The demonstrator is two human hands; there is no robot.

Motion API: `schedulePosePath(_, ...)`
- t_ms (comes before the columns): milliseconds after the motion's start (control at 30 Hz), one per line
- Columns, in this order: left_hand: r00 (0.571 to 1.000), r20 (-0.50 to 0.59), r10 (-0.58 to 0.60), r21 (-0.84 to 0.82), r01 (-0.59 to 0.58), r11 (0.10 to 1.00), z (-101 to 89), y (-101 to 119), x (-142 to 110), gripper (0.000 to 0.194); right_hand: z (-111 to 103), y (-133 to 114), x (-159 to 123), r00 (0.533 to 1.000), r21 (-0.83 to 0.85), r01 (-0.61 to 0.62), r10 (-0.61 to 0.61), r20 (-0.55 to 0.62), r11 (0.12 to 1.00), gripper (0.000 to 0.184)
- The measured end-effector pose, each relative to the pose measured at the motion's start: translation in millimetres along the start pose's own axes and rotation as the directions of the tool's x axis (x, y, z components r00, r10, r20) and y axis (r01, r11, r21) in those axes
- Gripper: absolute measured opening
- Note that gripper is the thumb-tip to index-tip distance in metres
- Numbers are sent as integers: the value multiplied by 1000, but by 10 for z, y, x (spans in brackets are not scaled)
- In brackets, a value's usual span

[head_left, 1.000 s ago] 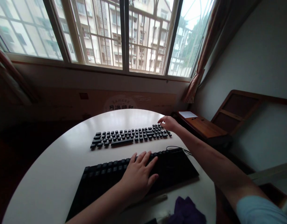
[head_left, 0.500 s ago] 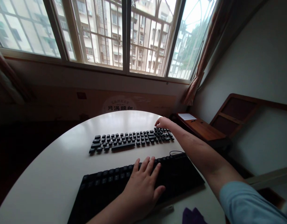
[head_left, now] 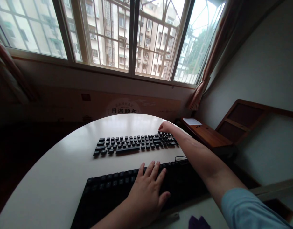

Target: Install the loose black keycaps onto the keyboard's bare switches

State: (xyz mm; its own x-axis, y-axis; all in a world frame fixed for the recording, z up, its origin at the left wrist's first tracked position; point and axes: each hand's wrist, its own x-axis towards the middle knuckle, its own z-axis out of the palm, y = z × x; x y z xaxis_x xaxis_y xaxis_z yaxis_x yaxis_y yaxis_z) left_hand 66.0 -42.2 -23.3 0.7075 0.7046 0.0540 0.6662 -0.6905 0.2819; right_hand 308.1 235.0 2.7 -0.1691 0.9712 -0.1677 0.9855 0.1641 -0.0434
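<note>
My left hand (head_left: 147,189) lies palm down on a black keyboard (head_left: 103,197), its fingers spread and the thumb out to the right. Along the keyboard's far edge a row or two of keys still stand, while its middle looks dark and bare. Farther off, loose black keycaps (head_left: 127,144) are laid out in rows in a keyboard pattern. My right hand (head_left: 164,127) reaches to the far right end of those rows. Its fingers are pinched together on a small keycap (head_left: 159,131), largely hidden by the fingertips.
All this is on a round white table (head_left: 48,168). A thin cable (head_left: 181,157) loops behind the keyboard. Near me lie a purple object (head_left: 198,222) and a greyish tool-like piece (head_left: 173,217). A wooden chair (head_left: 213,136) with a paper sheet (head_left: 192,121) stands beyond the table's right side.
My right hand's fingers have closed and come down at the far end of the keycap rows. My left hand stays on the keyboard. The view has shifted slightly.
</note>
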Motion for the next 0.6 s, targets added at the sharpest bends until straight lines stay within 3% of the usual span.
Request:
schedulePosePath(433,997,-71,-22,-60,18,998,55,-10,-21,65,-3,-95,34,1000,52,16,-15,-18,999,29)
schedulePosePath(600,997,-74,-21,-59,17,998,47,3,-31,66,-102,-224,-98,992,89,22,-10,-124,996,25)
